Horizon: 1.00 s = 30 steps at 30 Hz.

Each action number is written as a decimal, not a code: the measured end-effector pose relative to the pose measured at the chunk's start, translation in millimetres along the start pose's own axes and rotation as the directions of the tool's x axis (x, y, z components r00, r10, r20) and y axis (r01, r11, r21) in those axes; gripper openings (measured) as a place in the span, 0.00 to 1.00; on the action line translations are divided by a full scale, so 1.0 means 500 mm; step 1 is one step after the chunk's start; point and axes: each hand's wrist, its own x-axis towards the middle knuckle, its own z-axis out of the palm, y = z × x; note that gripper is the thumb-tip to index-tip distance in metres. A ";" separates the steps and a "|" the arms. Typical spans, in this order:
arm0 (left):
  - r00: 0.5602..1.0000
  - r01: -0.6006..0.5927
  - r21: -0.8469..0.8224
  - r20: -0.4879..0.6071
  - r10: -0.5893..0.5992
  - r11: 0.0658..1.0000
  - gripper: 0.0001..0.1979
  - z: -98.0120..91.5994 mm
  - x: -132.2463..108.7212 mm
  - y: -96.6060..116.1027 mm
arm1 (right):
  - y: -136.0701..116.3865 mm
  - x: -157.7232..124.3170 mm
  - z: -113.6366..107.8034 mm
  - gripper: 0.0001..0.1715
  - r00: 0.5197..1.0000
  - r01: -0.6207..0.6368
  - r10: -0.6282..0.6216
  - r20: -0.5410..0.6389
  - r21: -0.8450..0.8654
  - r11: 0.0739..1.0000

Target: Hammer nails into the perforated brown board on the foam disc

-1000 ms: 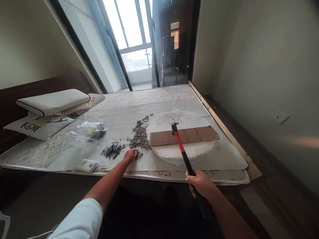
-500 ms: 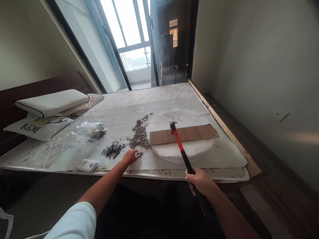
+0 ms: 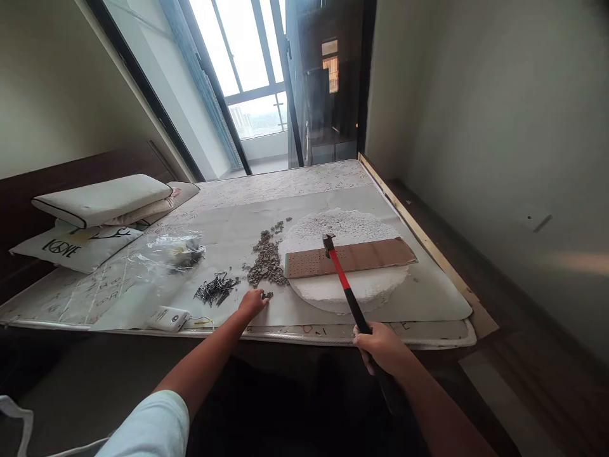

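Observation:
My right hand is wrapped round the black lower handle of a claw hammer. The hammer has a red upper shaft, and its metal head is over a brown board dotted with rows of small holes at its left end. That board lies across a round white foam-like slab. Down at the paper, my left hand has its fingers drawn together beside a few small dark pieces; what they grip is too small to make out. Left of this hand is a pile of dark nails.
Grey crumbly lumps lie left of the slab. A clear plastic bag and a white box with a cord are further left. Pillows are stacked at the headboard. Grey paper covers the mattress, with a wooden rail along its right side.
My left hand has shifted slightly to the right at the small dark pieces. The right hand and hammer stay almost still.

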 end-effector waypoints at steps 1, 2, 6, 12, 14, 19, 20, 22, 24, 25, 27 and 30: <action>1.000 0.017 -0.008 0.004 -0.017 1.000 0.19 0.001 0.001 0.002 | 0.000 0.000 0.000 0.03 1.000 -0.001 0.001 0.001 0.001 1.000; 0.999 0.033 -0.016 0.010 -0.033 0.999 0.19 0.001 0.003 0.003 | -0.001 -0.001 0.000 0.03 1.000 0.000 0.000 0.003 0.000 1.000; 0.996 0.078 -0.032 0.035 -0.077 0.996 0.19 -0.001 0.007 0.008 | -0.002 -0.002 0.001 0.04 1.000 0.011 -0.011 0.004 0.004 1.000; 0.992 -0.074 0.039 -0.099 0.078 0.996 0.19 -0.009 -0.013 0.000 | -0.005 -0.006 0.002 0.04 1.000 -0.008 0.008 -0.007 0.019 1.000; 0.962 -0.211 0.073 -0.164 0.220 0.975 0.18 -0.006 -0.021 -0.007 | -0.005 -0.005 0.002 0.03 1.000 -0.003 0.003 0.000 0.014 1.000; 0.935 -0.326 0.084 -0.119 0.334 0.942 0.22 0.009 -0.020 -0.029 | -0.003 0.005 0.009 0.04 1.000 0.025 -0.025 -0.013 -0.006 1.000; 0.940 -0.318 0.080 -0.101 0.325 0.945 0.24 0.012 -0.017 -0.033 | -0.003 0.008 0.012 0.04 0.999 0.023 -0.023 -0.023 -0.009 1.000; 0.950 -0.296 0.054 -0.091 0.300 0.954 0.25 0.015 -0.009 -0.040 | -0.003 0.014 0.019 0.03 0.999 0.022 -0.023 -0.044 -0.020 1.000; 0.945 -0.306 0.036 -0.108 0.308 0.951 0.23 0.017 -0.002 -0.044 | -0.006 0.019 0.024 0.04 0.997 0.022 -0.025 -0.068 -0.042 0.999; 0.945 -0.305 0.032 -0.117 0.306 0.952 0.23 0.017 0.001 -0.046 | -0.009 0.022 0.026 0.05 0.996 0.026 -0.030 -0.085 -0.055 0.998; 0.950 -0.286 0.030 -0.118 0.288 0.958 0.22 0.017 0.007 -0.050 | -0.014 0.026 0.029 0.06 0.993 0.038 -0.046 -0.108 -0.081 0.996; 0.954 -0.277 0.031 -0.108 0.279 0.960 0.22 0.016 0.016 -0.058 | -0.019 0.034 0.030 0.06 0.986 -0.002 -0.020 -0.165 -0.135 0.991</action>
